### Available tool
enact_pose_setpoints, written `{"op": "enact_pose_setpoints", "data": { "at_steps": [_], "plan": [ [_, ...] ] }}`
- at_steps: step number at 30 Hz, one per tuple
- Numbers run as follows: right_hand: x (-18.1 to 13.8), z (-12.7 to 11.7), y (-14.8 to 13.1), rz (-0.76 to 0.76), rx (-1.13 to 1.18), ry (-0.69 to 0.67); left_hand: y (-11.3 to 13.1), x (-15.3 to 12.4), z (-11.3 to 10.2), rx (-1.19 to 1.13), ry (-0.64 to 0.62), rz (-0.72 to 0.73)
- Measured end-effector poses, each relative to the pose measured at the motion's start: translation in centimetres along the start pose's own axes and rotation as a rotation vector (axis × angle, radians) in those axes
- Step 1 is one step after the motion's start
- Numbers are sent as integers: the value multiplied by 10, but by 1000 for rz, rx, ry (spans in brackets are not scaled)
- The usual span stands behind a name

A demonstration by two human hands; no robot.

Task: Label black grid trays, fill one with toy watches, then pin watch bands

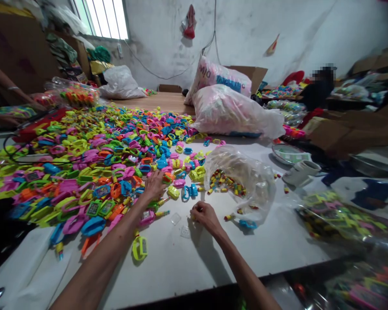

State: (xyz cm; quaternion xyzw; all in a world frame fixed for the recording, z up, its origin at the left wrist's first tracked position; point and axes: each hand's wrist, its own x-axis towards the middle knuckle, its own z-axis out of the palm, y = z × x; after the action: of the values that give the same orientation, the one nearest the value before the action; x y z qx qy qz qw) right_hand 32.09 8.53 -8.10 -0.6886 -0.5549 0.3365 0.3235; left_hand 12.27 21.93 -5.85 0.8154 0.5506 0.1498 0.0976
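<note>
My left hand (154, 186) reaches into the near edge of a big pile of colourful plastic toy watches (93, 172). Its fingers are a little apart and rest beside an orange and green toy watch (168, 177). Over the bare white tabletop, my right hand (205, 215) has its thumb and fingers pinched together; what is between them is too small to make out. Two small clear plastic pieces (185, 232) lie just left of it. Behind it are blue toy watches (190, 191). A lime toy watch (139, 248) lies apart, nearer to me.
Right of my hands, an open clear bag (258, 185) holds small red-and-yellow pieces. Stuffed white sacks (236, 110) stand behind it. A white roll (301, 173) and filled bags (339, 211) sit at right. Another person's arm (11, 88) shows at far left.
</note>
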Motion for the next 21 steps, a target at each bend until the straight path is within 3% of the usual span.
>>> {"op": "enact_pose_setpoints", "data": {
  "at_steps": [6, 11, 15, 21],
  "plan": [
    [-1, 0, 1, 5, 46, -20, -1, 2, 9, 5, 61, -13],
    [-3, 0, 2, 18, 69, -12, -3, 3, 19, -26, 37, 38],
    [-5, -3, -3, 24, 113, 14, -1, 2, 12, -75, 62, 34],
    [-18, -12, -42, 65, 609, -42, 22, -45, -18, -291, 31, 103]
  ]
}}
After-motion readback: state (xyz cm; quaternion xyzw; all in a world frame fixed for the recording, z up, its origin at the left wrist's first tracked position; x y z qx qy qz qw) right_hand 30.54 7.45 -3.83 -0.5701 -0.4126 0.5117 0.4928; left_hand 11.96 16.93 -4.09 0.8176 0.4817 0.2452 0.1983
